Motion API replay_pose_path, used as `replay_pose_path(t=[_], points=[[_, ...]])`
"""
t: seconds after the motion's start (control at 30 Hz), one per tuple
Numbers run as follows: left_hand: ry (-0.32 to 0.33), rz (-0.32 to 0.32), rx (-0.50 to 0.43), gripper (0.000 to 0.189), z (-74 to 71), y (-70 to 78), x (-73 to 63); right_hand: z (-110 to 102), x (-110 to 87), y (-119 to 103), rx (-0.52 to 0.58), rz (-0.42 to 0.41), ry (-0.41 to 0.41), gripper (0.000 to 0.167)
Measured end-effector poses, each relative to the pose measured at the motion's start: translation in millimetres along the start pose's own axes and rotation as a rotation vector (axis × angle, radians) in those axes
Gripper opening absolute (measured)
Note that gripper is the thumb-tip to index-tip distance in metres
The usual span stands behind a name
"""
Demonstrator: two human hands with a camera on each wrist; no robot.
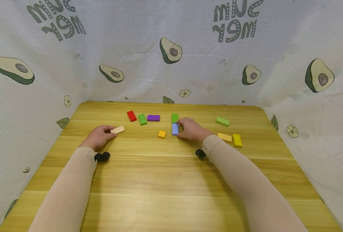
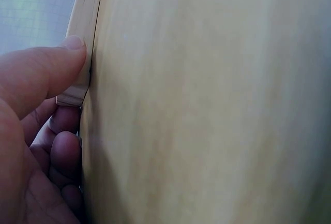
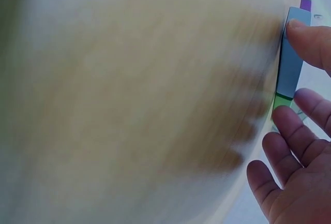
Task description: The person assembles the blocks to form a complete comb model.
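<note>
Green block (image 1: 175,118) seemingly bars space behind blue block (image 1: 175,129).

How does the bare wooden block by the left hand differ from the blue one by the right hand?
Finish: the wooden block shows pale grain, while the blue block is evenly coloured.
Angle: in the head view, the wooden block slants, while the blue block points nearly straight ahead.
Neighbours: the wooden block touches no other block, while the blue block appears to meet a green block end to end.
Both are oblong.
</note>
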State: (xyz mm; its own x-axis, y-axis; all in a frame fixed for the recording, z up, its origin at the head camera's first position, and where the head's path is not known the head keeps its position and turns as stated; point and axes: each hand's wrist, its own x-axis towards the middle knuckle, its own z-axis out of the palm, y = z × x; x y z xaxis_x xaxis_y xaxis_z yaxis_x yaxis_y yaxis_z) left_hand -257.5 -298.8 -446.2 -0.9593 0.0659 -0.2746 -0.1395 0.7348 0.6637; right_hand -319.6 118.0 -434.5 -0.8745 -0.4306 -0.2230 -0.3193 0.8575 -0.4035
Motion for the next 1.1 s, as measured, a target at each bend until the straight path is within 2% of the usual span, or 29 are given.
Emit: replay_pose_path(t=[1.1], points=[[0.001,-0.003,0.000,0.052,1.1,-2.9,1.0,2.0,2.3,-1.4,0.018,0.053,0.008,0.065]])
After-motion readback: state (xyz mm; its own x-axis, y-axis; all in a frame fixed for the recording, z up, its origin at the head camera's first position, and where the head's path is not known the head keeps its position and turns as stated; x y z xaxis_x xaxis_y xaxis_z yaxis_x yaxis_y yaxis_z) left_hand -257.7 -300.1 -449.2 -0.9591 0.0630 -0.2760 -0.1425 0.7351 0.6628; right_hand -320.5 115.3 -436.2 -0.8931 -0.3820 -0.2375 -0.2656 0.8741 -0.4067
